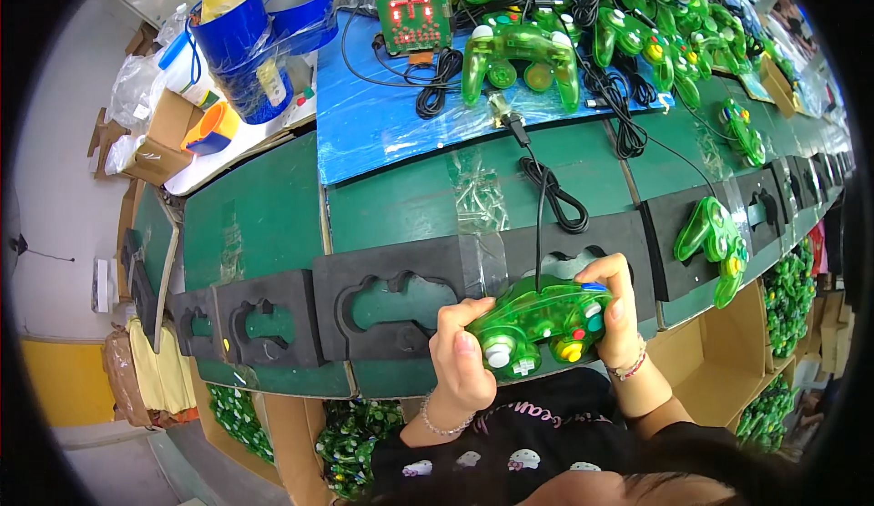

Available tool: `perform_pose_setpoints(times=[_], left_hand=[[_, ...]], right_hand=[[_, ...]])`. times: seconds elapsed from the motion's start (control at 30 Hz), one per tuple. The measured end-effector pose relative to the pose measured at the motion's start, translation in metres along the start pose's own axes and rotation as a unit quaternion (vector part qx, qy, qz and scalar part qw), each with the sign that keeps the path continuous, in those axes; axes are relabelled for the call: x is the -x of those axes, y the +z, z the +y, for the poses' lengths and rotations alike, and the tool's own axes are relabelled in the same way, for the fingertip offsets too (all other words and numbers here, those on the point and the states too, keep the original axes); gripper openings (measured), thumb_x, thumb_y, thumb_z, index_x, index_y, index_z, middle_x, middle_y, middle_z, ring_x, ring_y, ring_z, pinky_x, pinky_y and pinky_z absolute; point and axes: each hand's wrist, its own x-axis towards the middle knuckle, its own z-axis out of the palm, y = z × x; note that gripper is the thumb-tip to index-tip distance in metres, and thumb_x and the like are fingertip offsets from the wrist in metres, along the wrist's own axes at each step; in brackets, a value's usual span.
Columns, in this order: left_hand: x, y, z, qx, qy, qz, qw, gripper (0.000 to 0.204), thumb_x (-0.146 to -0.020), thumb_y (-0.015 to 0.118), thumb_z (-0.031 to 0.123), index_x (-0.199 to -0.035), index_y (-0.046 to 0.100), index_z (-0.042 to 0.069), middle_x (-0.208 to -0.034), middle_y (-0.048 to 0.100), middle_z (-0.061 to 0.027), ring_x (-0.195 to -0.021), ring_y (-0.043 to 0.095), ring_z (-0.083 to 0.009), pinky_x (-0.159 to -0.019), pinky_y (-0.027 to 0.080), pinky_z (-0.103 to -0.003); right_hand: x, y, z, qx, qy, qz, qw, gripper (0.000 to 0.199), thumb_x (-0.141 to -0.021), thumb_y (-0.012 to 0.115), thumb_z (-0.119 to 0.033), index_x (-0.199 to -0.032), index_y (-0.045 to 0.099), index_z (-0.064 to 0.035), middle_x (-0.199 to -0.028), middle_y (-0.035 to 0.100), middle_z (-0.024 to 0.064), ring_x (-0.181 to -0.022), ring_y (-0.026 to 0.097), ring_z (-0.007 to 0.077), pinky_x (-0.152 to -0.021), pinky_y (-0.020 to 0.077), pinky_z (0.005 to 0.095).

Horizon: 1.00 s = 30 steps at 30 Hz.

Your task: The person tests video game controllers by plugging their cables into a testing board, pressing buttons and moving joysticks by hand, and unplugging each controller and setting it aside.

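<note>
Green worktop [391, 206] curves across the middle of the frame, with a pale wall [55, 178] at the far left. Left grip [462, 356] and right grip [621, 319], both of them bare hands, are closed around the 2 ends of a translucent green controller [537, 328] at lower centre. Its button side is turned up to view, with a white stick at left and a yellow stick at right. From its back edge a black cable [539, 247] runs up the frame to a plug [516, 130] at the border of a blue board [364, 146].

Just behind the held controller, black foam blocks [364, 265] with shaped cut-outs line the worktop's near edge. At right, 1 loose controller [715, 242] lies tilted over the foam.

On the blue board, upper centre, are a circuit board [414, 16] with lit red lights and 1 more controller [519, 55]. A heap of controllers [624, 33] and cables fills the upper right. Blue containers [228, 51] and an orange cup [215, 124] stand at upper left.
</note>
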Motion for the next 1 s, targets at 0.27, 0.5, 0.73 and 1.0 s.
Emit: perform_pose_setpoints(times=[0.27, 0.5, 0.73, 1.0], left_hand=[[0.001, 0.002, 0.004, 0.003, -0.049, -0.015, 0.999, 0.046, -0.096, 0.025, 0.031, -0.109, 0.050, -0.006, -0.097, 0.054, -0.0136, -0.086, 0.052, -0.0179, -0.079, 0.041, -0.030], [-0.001, 0.006, 0.002, 0.085, -0.089, 0.020, 0.992, 0.045, -0.098, 0.026, 0.033, -0.120, 0.041, -0.004, -0.117, 0.047, -0.0136, -0.098, 0.052, -0.0200, -0.083, 0.043, -0.031], [0.001, 0.008, 0.000, 0.088, -0.073, 0.025, 0.993, 0.044, -0.098, 0.027, 0.032, -0.120, 0.040, -0.004, -0.123, 0.043, -0.0134, -0.101, 0.053, -0.0219, -0.085, 0.044, -0.031], [0.001, 0.011, 0.000, 0.058, -0.046, 0.012, 0.997, 0.047, -0.098, 0.025, 0.033, -0.116, 0.046, -0.005, -0.114, 0.050, -0.0130, -0.098, 0.054, -0.0211, -0.084, 0.043, -0.032]], right_hand=[[-0.001, -0.003, -0.002, -0.050, 0.023, -0.013, 0.998, 0.068, -0.078, 0.064, -0.056, -0.111, 0.041, -0.0012, -0.102, 0.047, 0.0096, -0.091, 0.047, 0.0136, -0.081, 0.0398, 0.0277], [0.001, 0.000, 0.009, -0.075, -0.074, 0.010, 0.994, 0.069, -0.077, 0.072, -0.042, -0.117, 0.029, -0.0061, -0.109, 0.041, 0.0123, -0.101, 0.043, 0.0207, -0.090, 0.0372, 0.0365], [0.005, -0.004, 0.019, -0.097, -0.119, -0.012, 0.988, 0.067, -0.081, 0.064, -0.048, -0.118, 0.029, -0.0057, -0.109, 0.041, 0.0141, -0.099, 0.043, 0.0207, -0.089, 0.0375, 0.0364], [0.006, -0.011, 0.021, -0.125, -0.100, -0.026, 0.987, 0.041, -0.088, 0.048, -0.029, -0.118, 0.033, -0.0051, -0.110, 0.045, 0.0177, -0.100, 0.045, 0.0224, -0.091, 0.0370, 0.0370]])
